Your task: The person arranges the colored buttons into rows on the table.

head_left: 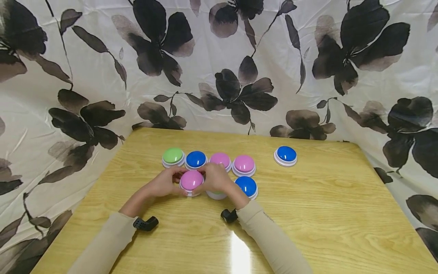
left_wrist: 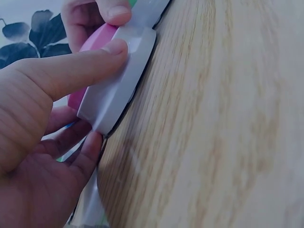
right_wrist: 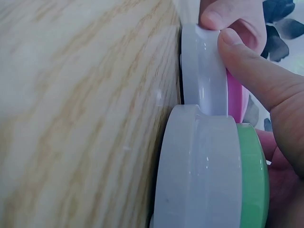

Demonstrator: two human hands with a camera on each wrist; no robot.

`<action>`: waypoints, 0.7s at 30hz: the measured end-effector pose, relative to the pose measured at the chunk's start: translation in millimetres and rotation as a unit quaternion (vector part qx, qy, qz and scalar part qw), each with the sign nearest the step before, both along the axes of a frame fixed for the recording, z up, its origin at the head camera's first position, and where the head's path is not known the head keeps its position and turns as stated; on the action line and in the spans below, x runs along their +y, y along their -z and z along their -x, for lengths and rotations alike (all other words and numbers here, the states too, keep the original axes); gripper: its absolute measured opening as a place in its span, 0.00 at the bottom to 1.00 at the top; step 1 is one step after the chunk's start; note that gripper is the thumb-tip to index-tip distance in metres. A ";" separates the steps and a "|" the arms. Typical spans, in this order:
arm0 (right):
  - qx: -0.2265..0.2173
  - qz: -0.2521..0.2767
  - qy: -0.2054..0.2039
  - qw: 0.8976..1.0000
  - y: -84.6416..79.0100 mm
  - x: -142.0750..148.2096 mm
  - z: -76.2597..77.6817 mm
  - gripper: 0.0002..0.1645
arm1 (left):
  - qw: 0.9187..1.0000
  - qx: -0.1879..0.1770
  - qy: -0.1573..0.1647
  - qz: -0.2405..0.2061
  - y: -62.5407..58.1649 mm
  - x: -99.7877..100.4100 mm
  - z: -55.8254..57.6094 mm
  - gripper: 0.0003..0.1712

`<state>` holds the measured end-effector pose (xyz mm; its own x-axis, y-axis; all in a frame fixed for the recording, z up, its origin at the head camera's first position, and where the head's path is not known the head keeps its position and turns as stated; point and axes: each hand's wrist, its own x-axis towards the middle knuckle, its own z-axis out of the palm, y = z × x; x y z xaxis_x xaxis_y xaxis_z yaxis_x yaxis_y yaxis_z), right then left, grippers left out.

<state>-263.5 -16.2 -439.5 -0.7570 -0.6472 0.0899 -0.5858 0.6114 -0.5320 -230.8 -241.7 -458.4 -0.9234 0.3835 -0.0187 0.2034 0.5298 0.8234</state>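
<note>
Both hands grip a pink push button [head_left: 191, 180] with a white round base, at the left of the front row. My left hand [head_left: 165, 182] has its thumb on the near side of the base and its fingers round the left and far side, as the left wrist view shows. From the other side my right hand [head_left: 216, 177] holds it, thumb [right_wrist: 237, 42] along the base's edge. A green button [right_wrist: 254, 175] stands right beside it, mostly hidden under the right hand in the head view. Right of that sits a blue button [head_left: 247, 185].
Behind the hands a row holds a green button [head_left: 172, 156], a blue button [head_left: 196, 159] and two pink buttons [head_left: 220, 159]. Another blue button [head_left: 286, 154] stands apart at the back right of the wooden table [head_left: 325, 213]. Floral cloth [head_left: 212, 49] hangs behind the table.
</note>
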 end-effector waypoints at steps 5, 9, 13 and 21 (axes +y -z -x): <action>0.000 -0.002 -0.002 1.000 1.6 1.0 -1.1 0.41 | 1.000 -0.009 0.002 -0.009 4.0 -0.4 -1.0 0.46; 0.005 -0.005 -0.008 1.000 0.2 2.0 -1.9 0.41 | 1.000 -0.017 0.006 -0.014 3.8 0.0 -1.9 0.47; -0.019 0.004 -0.012 1.000 -15.1 9.5 -1.2 0.45 | 1.000 -0.020 0.021 -0.010 -3.5 -3.2 -3.4 0.50; -0.039 0.117 0.002 0.992 -70.8 55.8 21.8 0.32 | 1.000 0.009 0.007 0.002 -44.6 -17.7 4.8 0.40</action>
